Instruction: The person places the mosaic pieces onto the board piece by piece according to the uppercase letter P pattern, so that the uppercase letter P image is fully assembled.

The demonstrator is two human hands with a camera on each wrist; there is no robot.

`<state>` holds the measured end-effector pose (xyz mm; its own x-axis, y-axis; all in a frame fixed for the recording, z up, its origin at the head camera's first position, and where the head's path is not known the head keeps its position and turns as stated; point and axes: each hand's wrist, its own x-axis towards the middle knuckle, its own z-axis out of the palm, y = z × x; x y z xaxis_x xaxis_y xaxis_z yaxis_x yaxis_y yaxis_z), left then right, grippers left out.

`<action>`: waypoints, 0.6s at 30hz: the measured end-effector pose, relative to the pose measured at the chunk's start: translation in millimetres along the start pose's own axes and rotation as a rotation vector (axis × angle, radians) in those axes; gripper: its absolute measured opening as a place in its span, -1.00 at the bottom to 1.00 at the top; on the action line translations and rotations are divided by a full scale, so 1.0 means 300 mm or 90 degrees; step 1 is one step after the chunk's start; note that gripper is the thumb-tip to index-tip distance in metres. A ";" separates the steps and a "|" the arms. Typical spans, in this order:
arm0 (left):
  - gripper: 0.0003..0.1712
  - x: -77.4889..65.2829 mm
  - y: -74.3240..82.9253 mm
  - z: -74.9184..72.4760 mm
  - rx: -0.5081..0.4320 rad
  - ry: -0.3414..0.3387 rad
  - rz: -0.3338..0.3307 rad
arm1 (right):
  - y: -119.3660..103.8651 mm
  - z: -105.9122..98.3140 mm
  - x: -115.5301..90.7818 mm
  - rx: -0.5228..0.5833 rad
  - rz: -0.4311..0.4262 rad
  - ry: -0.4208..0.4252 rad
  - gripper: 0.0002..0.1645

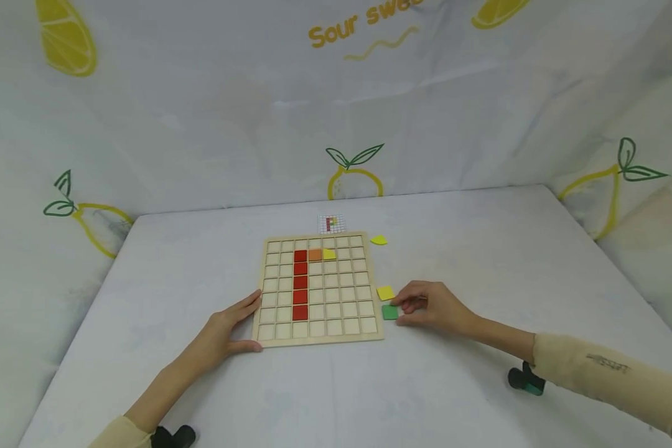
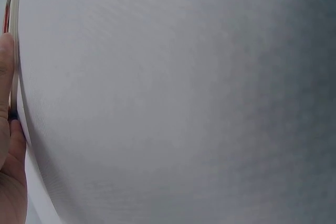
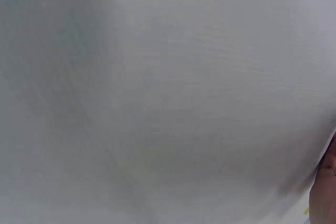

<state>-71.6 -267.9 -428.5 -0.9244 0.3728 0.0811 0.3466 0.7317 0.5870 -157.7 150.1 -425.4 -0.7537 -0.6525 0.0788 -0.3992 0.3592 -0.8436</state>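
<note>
A wooden grid board (image 1: pixel 319 341) lies flat on the white table. Five red square tiles (image 1: pixel 300 282) form a column on it, with an orange tile (image 1: pixel 315 254) and a yellow piece (image 1: pixel 329 254) beside the top one. At the board's lower left corner rests my left hand (image 1: pixel 221 333), its fingers along the left edge and thumb at the front edge. My right hand (image 1: pixel 434 308) pinches a green square tile (image 1: pixel 389 312) between index finger and thumb, just right of the board. Only small parts of the left hand (image 2: pixel 11 171) and right hand (image 3: pixel 324 187) show in the wrist views.
Behind the board lies a small pattern card (image 1: pixel 331 224) with a coloured grid. Two loose yellow pieces lie to the board's right, a square one (image 1: pixel 386 293) near the green tile and another (image 1: pixel 379 240) farther back. A lemon-printed white cloth (image 1: pixel 229 124) hangs behind.
</note>
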 end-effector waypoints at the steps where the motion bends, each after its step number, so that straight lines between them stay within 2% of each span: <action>1: 0.02 -0.001 -0.001 0.000 -0.001 -0.002 -0.006 | 0.001 0.002 0.002 -0.014 -0.010 0.001 -0.66; 5: 0.04 -0.003 -0.005 0.000 -0.009 -0.004 -0.010 | -0.007 0.005 0.004 -0.048 -0.037 0.011 -0.69; 9: 0.04 -0.001 -0.005 0.001 -0.005 -0.003 0.001 | -0.019 0.002 0.001 -0.047 -0.029 0.005 -0.70; 18: 0.02 -0.005 0.007 -0.005 0.001 0.012 0.014 | -0.054 -0.030 0.006 0.000 0.065 -0.015 -0.72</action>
<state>-69.8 -267.8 -426.1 -0.9195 0.3780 0.1082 0.3665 0.7242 0.5842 -157.2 149.2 -406.7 -0.7779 -0.6280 -0.0198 -0.3208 0.4242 -0.8468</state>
